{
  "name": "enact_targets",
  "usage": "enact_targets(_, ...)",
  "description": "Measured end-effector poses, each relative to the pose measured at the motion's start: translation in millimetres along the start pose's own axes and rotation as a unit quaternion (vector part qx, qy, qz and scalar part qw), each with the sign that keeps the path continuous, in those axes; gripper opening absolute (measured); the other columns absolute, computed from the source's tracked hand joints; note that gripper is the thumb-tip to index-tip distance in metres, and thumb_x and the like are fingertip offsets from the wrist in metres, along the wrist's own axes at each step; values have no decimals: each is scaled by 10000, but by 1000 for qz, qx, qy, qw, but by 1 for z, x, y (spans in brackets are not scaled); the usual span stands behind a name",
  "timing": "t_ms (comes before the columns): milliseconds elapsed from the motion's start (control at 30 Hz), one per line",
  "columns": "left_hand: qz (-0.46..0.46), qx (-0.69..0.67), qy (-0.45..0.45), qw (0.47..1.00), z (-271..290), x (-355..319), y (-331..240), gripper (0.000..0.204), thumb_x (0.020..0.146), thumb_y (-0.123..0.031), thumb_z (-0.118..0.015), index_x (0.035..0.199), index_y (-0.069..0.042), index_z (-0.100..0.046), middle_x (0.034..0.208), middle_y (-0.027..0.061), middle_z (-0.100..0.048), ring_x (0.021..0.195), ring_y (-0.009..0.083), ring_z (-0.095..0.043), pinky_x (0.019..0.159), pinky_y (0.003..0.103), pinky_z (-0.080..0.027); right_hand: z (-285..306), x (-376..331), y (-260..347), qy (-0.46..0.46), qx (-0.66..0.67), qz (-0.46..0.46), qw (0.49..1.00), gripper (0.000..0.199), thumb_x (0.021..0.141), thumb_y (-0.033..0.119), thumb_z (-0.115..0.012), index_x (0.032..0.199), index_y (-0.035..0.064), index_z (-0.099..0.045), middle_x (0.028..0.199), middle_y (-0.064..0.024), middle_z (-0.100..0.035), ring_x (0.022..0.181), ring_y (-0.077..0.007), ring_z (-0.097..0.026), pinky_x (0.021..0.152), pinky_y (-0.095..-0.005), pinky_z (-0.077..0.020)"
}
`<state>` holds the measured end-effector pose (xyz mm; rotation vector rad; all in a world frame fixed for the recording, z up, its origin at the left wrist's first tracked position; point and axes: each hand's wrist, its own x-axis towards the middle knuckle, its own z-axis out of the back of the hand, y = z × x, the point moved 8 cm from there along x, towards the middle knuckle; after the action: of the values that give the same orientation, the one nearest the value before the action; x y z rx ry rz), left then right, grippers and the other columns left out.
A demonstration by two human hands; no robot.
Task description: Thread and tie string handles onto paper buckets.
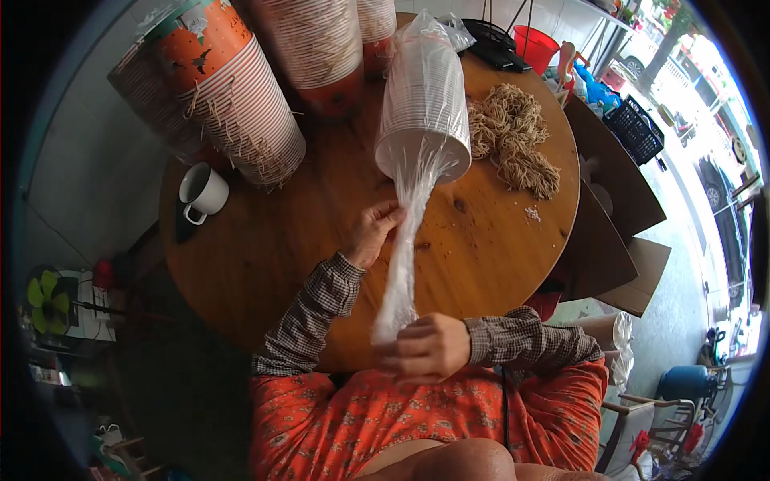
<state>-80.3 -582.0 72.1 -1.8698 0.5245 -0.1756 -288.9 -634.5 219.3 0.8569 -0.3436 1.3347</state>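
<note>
Cups (423, 104) stacked in a clear bag (407, 248) lie on the round table (497, 248) beside tan strands (513, 136); the left hand (377, 229) pinches the bag's drawn-out neck near them, and the blurred right hand (429, 346) is clenched at its near end

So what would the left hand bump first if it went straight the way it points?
The left hand would likely meet the plastic bag first, and seems to be touching it, though depth is hard to judge.
</note>
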Motion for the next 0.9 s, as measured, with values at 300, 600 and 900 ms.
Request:
enact_targets(300,-43,90,-42,994,-4,-14,-21,211,939,-151,-570,1026,18,-662,852,15,-664,715,67,-603,627,221,-496,41,-84,-189,-351,251,-565,703,228,890,123,-647,1068,11,-559,795,-33,-604,601,-89,-567,467,-232,-517)
enact_targets(600,-159,168,-162,959,79,-5,-46,184,920,-171,-590,941,-2,-661,718,-18,-600,592,49,-505,527,227,-425,83,-104,-167,-435,250,-467,728,113,911,117,-631,902,11,-594,744,-18,-592,625,-93,-566,562,-235,-475)
enact_targets(900,-53,84,-93,991,73,-5,-24,240,937,-229,-607,1057,-23,-632,874,23,-637,775,103,-600,711,242,-504,70,-127,-188,-436,337,-550,628,224,937,201,-606,1050,10,-573,880,-73,-620,678,-141,-621,546,-273,-509)
